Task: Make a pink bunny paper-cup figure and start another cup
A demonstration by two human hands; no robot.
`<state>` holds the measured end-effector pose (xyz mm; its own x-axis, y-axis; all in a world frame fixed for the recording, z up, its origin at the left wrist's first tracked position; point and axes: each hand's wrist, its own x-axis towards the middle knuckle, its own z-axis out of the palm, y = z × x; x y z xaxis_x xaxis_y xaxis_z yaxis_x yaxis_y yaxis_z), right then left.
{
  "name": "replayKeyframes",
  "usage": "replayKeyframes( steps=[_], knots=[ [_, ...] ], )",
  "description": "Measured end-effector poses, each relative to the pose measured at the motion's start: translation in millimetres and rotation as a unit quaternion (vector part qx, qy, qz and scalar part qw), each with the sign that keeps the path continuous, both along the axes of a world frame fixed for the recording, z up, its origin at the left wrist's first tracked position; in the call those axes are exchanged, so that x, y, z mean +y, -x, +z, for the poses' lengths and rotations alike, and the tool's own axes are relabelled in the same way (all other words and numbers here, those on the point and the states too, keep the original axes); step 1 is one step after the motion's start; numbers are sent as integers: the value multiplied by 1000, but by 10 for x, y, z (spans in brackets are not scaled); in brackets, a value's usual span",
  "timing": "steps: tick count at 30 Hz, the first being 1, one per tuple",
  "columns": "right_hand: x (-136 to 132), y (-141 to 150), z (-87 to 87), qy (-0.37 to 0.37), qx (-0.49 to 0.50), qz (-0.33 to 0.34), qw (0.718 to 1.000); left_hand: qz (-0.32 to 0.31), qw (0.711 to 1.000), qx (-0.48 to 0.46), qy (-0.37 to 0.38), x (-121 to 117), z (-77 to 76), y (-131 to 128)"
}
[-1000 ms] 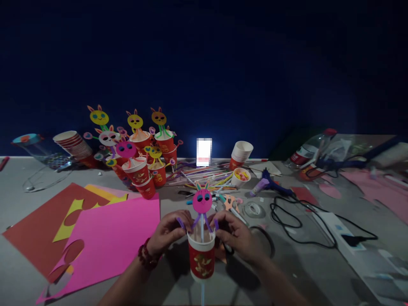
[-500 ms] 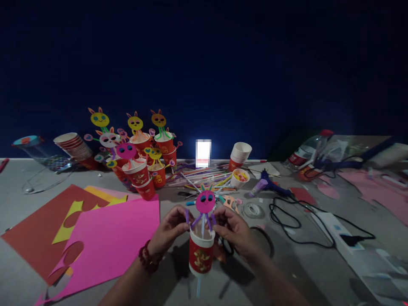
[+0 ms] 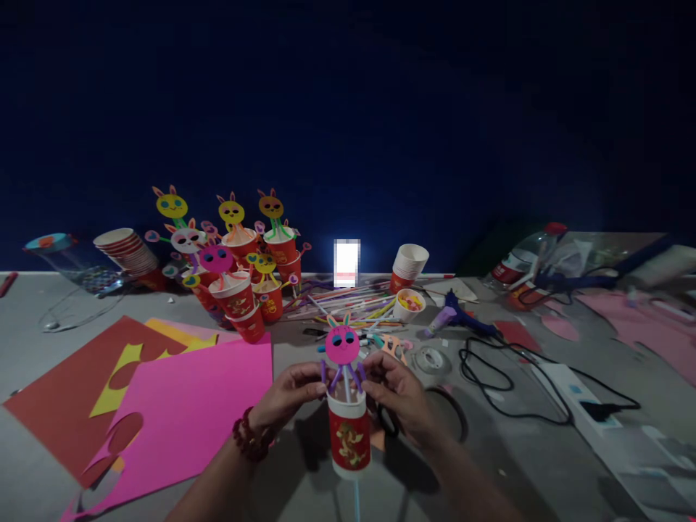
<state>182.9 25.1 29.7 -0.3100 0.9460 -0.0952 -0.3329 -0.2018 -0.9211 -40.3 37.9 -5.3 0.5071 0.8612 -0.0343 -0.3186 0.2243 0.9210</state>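
A red paper cup with a gold pattern stands upright in front of me, held just above the grey table. A pink bunny face on a straw rises from it, with purple straw arms spreading to both sides. My left hand pinches the left purple arm at the cup's rim. On the other side my right hand pinches the right purple arm. The straw's lower end pokes out below the cup.
Pink, red and yellow card sheets lie at left. Several finished bunny cups stand at the back left beside a cup stack. Straws, a glue gun, black cables, a tape roll and a bottle lie to the right.
The cup and bunny tilted slightly to the right and then came back upright. Both hands moved in closer to the purple arms at the rim.
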Motion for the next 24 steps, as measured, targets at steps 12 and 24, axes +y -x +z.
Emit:
replayKeyframes(
  steps=[12, 24],
  knots=[
    [17, 21, -92, 11, -10, -24, 1000, 98, 974, 141, -147, -47, 73, -12],
    [-20, 22, -90, -34, -30, -47, 998, 145, 983, 60, -99, -58, -13, -32]
  ],
)
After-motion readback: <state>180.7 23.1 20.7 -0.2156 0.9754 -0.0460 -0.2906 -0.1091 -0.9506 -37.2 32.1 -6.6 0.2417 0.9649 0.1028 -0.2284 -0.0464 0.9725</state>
